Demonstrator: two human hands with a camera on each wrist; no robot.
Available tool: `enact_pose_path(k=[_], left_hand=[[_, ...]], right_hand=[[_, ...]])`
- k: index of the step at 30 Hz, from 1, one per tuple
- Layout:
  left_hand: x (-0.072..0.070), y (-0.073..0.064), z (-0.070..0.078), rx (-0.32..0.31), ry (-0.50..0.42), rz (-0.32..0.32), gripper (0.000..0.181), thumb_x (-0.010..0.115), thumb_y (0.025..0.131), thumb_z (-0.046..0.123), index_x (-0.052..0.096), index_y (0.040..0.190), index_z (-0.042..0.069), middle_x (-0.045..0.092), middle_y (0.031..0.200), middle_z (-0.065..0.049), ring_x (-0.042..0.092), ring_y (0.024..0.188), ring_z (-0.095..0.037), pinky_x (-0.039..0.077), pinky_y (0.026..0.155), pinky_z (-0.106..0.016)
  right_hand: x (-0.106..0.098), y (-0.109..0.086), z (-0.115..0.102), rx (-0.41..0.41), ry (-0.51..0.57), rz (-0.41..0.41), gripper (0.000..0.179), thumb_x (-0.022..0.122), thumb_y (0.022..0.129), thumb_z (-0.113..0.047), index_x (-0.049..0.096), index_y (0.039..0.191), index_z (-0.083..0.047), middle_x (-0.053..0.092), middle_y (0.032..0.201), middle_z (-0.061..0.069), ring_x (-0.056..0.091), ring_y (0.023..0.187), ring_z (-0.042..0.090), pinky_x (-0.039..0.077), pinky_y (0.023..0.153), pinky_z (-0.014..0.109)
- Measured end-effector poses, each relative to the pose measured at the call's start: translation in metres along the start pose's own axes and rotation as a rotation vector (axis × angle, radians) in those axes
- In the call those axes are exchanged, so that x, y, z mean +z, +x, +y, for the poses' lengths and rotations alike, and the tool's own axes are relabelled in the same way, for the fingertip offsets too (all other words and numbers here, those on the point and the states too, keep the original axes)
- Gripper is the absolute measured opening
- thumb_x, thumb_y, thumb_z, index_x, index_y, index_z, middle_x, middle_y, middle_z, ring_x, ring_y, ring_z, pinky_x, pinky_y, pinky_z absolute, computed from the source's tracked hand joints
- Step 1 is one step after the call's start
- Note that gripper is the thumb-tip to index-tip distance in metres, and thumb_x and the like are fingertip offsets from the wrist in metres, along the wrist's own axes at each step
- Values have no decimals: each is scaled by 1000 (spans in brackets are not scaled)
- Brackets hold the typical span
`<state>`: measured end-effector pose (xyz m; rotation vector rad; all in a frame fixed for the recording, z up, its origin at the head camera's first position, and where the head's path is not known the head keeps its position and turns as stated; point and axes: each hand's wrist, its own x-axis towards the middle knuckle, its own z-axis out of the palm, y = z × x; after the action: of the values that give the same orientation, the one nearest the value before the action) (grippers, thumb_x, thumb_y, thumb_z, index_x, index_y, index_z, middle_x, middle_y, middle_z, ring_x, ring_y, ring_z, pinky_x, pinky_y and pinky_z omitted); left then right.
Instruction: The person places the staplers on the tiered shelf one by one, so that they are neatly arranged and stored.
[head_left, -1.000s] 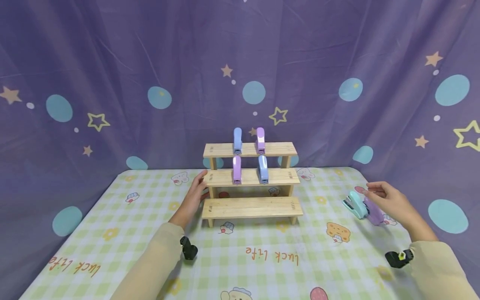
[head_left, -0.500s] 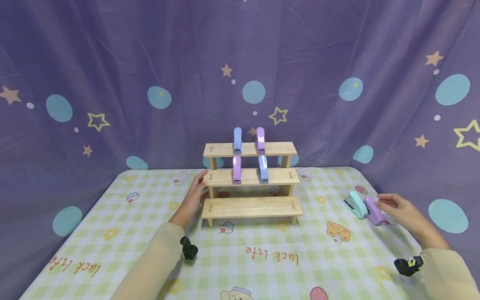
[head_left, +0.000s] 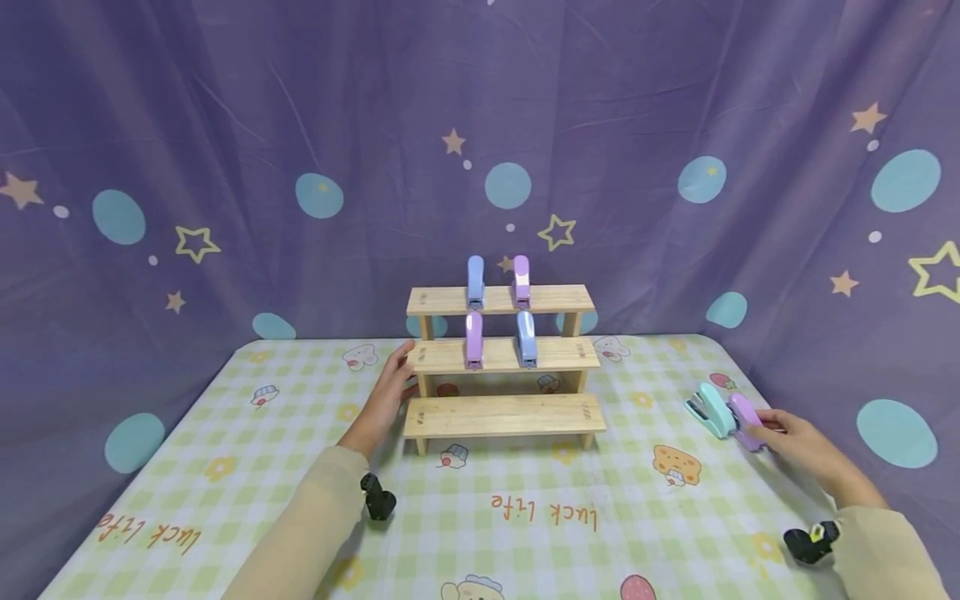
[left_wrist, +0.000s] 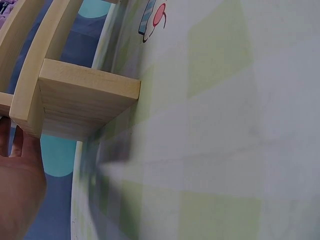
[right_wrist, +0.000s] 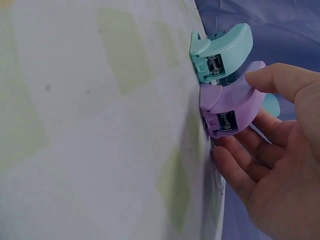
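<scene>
My left hand [head_left: 384,398] holds the left end of the middle board of a three-tier wooden stand [head_left: 502,415]. In the left wrist view its fingers [left_wrist: 18,142] pass partly out of sight behind the wood. At the right of the table my right hand [head_left: 802,446] grips a purple stapler [head_left: 744,421], one digit over its top and the other fingers along its side [right_wrist: 235,102]. A mint-green stapler [head_left: 712,410] lies right beside the purple one. The top board bears a blue stapler [head_left: 476,279] and a purple stapler [head_left: 521,279].
On the middle board stand another purple stapler [head_left: 474,337] and another blue stapler [head_left: 527,337]. The lowest board has bare wood showing. A green checked cloth [head_left: 300,467] covers the table, and a purple curtain [head_left: 375,125] hangs behind it.
My right hand has drawn back to the right from above the staplers, then come down onto the purple one. The left hand and the stand stay put.
</scene>
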<state>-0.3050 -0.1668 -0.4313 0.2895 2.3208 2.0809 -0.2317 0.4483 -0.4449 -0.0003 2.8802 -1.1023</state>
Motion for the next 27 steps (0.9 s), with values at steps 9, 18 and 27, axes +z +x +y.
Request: enact_pose_path(k=[9, 18, 27], left_hand=[[-1, -2, -1, 15, -6, -16, 55, 32, 111, 36, 17, 161, 22, 19, 163, -9, 26, 145, -32, 24, 118, -53], [1, -7, 14, -27, -37, -33, 54, 31, 111, 28, 15, 162, 19, 18, 163, -11, 24, 146, -33, 22, 119, -53], [0, -4, 8, -25, -34, -29, 54, 32, 111, 31, 16, 162, 22, 19, 163, -10, 25, 146, -33, 23, 119, -52]], right_hand=[[6, 1, 6, 27, 7, -17, 67, 56, 103, -38, 40, 137, 18, 49, 129, 36, 49, 106, 30, 43, 76, 26], [11, 0, 4, 21, 69, 3, 54, 63, 99, -31, 48, 128, 13, 57, 99, 7, 48, 80, 14, 44, 63, 26], [11, 0, 4, 19, 96, 8, 51, 64, 99, -27, 48, 125, 12, 57, 95, 7, 51, 76, 13, 48, 62, 26]])
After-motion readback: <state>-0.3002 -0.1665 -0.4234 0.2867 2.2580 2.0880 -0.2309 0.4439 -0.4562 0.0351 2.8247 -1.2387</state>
